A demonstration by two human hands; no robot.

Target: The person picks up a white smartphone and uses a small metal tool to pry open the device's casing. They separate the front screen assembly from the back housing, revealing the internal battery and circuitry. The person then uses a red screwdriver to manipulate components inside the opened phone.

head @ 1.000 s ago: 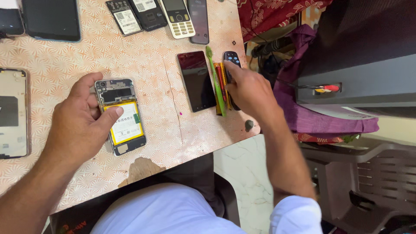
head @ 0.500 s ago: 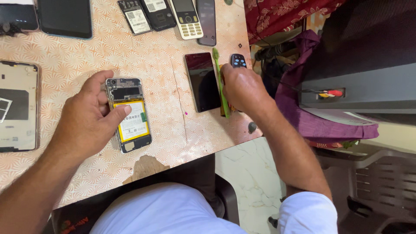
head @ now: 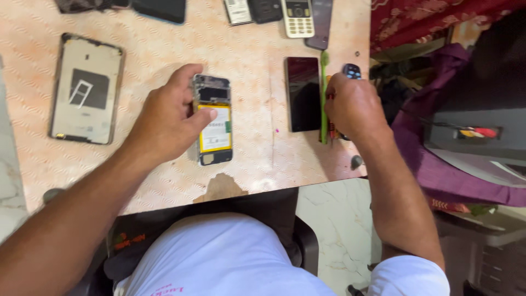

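The left hand [head: 167, 118] is pinning the opened smartphone [head: 213, 120] on the desk [head: 164, 49]; the right hand [head: 353, 107] is closing around tools beside the green toothbrush [head: 324, 93], apparently picking one

An opened phone [head: 213, 121] with its back cover off lies flat on the table, long axis running away from the person, showing a yellow-labelled battery below dark circuitry. A green stick-like tool [head: 324, 98] lies flat just right of a dark phone.
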